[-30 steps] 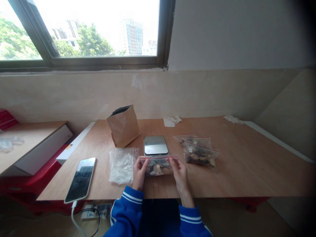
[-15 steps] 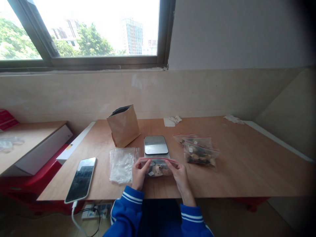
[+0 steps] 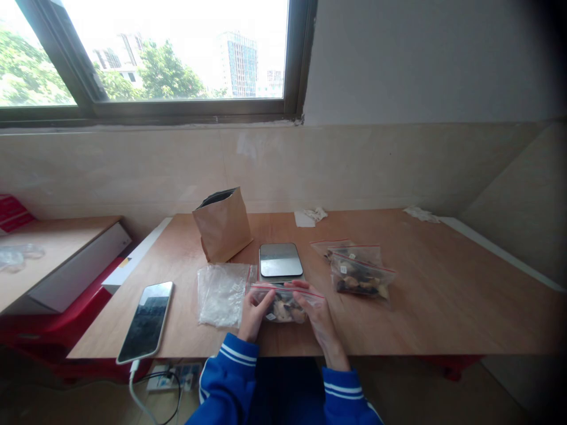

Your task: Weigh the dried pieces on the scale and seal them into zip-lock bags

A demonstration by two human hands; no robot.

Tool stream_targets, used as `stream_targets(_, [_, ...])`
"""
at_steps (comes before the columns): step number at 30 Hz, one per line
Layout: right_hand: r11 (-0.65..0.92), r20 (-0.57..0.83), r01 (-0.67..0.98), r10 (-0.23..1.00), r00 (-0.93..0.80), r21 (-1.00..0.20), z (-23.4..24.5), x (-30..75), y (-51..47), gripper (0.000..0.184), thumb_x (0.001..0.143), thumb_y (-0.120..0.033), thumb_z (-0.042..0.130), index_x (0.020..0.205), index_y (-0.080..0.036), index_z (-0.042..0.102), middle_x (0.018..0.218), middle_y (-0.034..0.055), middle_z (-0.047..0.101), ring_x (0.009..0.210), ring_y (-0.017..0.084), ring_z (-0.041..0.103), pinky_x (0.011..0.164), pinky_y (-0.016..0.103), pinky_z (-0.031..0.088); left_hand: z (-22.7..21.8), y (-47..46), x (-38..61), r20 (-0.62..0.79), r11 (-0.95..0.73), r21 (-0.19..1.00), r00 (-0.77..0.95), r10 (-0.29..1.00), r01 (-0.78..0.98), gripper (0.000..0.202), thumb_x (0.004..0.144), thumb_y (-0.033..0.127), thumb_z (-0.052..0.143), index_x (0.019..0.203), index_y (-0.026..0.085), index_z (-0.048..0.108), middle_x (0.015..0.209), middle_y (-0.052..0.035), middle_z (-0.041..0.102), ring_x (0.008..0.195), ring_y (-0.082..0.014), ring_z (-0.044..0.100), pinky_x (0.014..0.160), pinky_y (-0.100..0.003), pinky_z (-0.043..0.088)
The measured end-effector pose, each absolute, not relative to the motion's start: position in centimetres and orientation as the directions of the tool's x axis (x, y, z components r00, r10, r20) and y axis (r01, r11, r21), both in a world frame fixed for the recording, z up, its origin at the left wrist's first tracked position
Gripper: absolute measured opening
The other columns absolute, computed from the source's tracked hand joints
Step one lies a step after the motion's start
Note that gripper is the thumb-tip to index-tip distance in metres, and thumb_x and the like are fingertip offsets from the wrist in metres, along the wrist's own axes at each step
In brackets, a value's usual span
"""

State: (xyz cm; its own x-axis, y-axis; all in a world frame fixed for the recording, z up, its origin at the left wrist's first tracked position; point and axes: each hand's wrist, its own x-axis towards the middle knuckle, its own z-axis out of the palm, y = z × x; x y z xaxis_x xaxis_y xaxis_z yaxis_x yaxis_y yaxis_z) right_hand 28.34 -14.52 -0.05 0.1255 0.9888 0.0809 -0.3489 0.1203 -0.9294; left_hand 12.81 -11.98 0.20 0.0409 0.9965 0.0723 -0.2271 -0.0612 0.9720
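A clear zip bag [image 3: 283, 309] with a red seal strip holds pale and dark dried pieces, perhaps dried mushrooms. My left hand [image 3: 254, 311] grips its left side, thumb on the front. My right hand [image 3: 315, 313] grips the right side just below the strip, with fingers behind the bag. Directly beyond it sits a digital scale [image 3: 280, 260] with a bare metal plate, its front edge partly hidden by the bag. Flat empty zip bags [image 3: 224, 295] lie left of my left hand. Several filled zip bags [image 3: 361, 278] overlap on the right.
An open brown paper pouch [image 3: 225, 227] stands behind the flat bags. A phone [image 3: 146, 321] on a white cable lies at the table's front left edge. White paper scraps [image 3: 305, 219] lie near the wall. A second table [image 3: 57, 242] stands at far left.
Both hands have shifted their grip from the seal strip to slightly lower on the bag. My right fingers have moved behind its top edge.
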Motion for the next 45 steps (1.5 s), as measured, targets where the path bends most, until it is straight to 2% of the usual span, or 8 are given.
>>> stream_targets(3, [0.124, 0.093, -0.311, 0.989, 0.115, -0.942, 0.0, 28.2, -14.6, 0.029, 0.074, -0.042, 0.071, 0.092, -0.020, 0.068, 0.103, 0.0070, 0.073, 0.094, 0.024, 0.068, 0.086, 0.038, 0.053, 0.5, -12.0, 12.8, 0.075, -0.070, 0.976, 0.016, 0.997, -0.208, 0.028, 0.071, 0.036, 0.074, 0.087, 0.014, 0.070, 0.083, -0.0052, 0.072, 0.082, -0.0189, 0.066, 0.077, -0.028, 0.051])
stream_targets(10, [0.135, 0.102, -0.208, 0.981, 0.162, -0.969, -0.6, 28.7, -14.4, 0.032, 0.074, -0.045, 0.070, 0.092, -0.018, 0.072, 0.091, 0.0073, 0.074, 0.088, 0.026, 0.069, 0.083, 0.039, 0.054, 0.0, -11.8, 12.7, 0.044, -0.046, 0.976, -0.015, 0.999, -0.212, 0.029, 0.071, 0.038, 0.074, 0.085, 0.013, 0.072, 0.085, -0.0083, 0.074, 0.081, -0.0205, 0.068, 0.075, -0.030, 0.053])
stream_targets(16, [0.151, 0.107, -0.211, 0.973, 0.203, -0.966, -0.5, 28.7, -14.3, 0.031, 0.074, -0.044, 0.070, 0.091, -0.018, 0.073, 0.094, 0.0086, 0.075, 0.091, 0.026, 0.069, 0.088, 0.041, 0.053, 0.6, -12.0, 12.9, 0.037, -0.035, 0.972, 0.006, 0.999, -0.234, 0.031, 0.067, 0.037, 0.076, 0.087, 0.014, 0.073, 0.087, -0.0090, 0.074, 0.083, -0.0223, 0.069, 0.076, -0.031, 0.054])
stream_targets(28, [0.160, 0.107, -0.191, 0.959, 0.264, -0.969, -0.6, 28.2, -14.4, 0.028, 0.073, -0.043, 0.071, 0.086, -0.017, 0.071, 0.086, 0.0059, 0.074, 0.084, 0.023, 0.069, 0.080, 0.036, 0.054, 0.8, -12.0, 12.8, 0.069, -0.060, 0.976, 0.036, 0.997, -0.209, 0.023, 0.068, 0.032, 0.076, 0.084, 0.015, 0.074, 0.085, -0.0068, 0.073, 0.082, -0.0202, 0.066, 0.079, -0.030, 0.052])
stream_targets(33, [0.173, 0.109, -0.186, 0.944, 0.310, -0.967, -0.6, 28.0, -14.3, 0.025, 0.071, -0.040, 0.073, 0.082, -0.018, 0.072, 0.081, 0.0044, 0.073, 0.081, 0.022, 0.068, 0.079, 0.034, 0.053, 0.4, -11.8, 12.6, 0.155, -0.147, 0.975, 0.036, 0.987, -0.166, 0.018, 0.072, 0.032, 0.073, 0.076, 0.014, 0.074, 0.087, -0.0069, 0.069, 0.085, -0.0188, 0.063, 0.079, -0.028, 0.049])
stream_targets(36, [0.187, 0.109, -0.239, 0.946, 0.305, -0.953, -0.6, 27.8, -14.3, 0.022, 0.072, -0.039, 0.073, 0.082, -0.019, 0.072, 0.092, 0.0057, 0.074, 0.089, 0.023, 0.067, 0.082, 0.035, 0.053, 0.5, -11.8, 12.6, 0.160, -0.147, 0.974, 0.067, 0.985, -0.175, 0.020, 0.073, 0.034, 0.072, 0.073, 0.014, 0.072, 0.085, -0.0072, 0.068, 0.083, -0.0188, 0.062, 0.077, -0.029, 0.049])
stream_targets(40, [0.159, 0.078, -0.374, 0.972, 0.221, -0.914, -0.4, 27.7, -14.4, 0.023, 0.074, -0.041, 0.071, 0.082, -0.020, 0.073, 0.114, 0.0078, 0.069, 0.097, 0.024, 0.066, 0.085, 0.037, 0.053, 0.8, -12.0, 12.8, 0.133, -0.110, 0.975, 0.111, 0.985, -0.193, 0.022, 0.073, 0.034, 0.072, 0.085, 0.015, 0.072, 0.090, -0.0072, 0.069, 0.087, -0.0204, 0.063, 0.081, -0.031, 0.049])
stream_targets(45, [0.119, 0.085, -0.391, 0.991, 0.102, -0.913, -0.1, 27.3, -14.7, 0.020, 0.076, -0.038, 0.070, 0.087, -0.022, 0.072, 0.106, 0.0058, 0.071, 0.095, 0.022, 0.067, 0.085, 0.036, 0.053, 0.8, -12.0, 12.9, 0.147, -0.113, 0.975, 0.175, 0.973, -0.191, 0.017, 0.073, 0.031, 0.072, 0.079, 0.016, 0.072, 0.085, -0.0064, 0.068, 0.085, -0.0201, 0.064, 0.080, -0.030, 0.050])
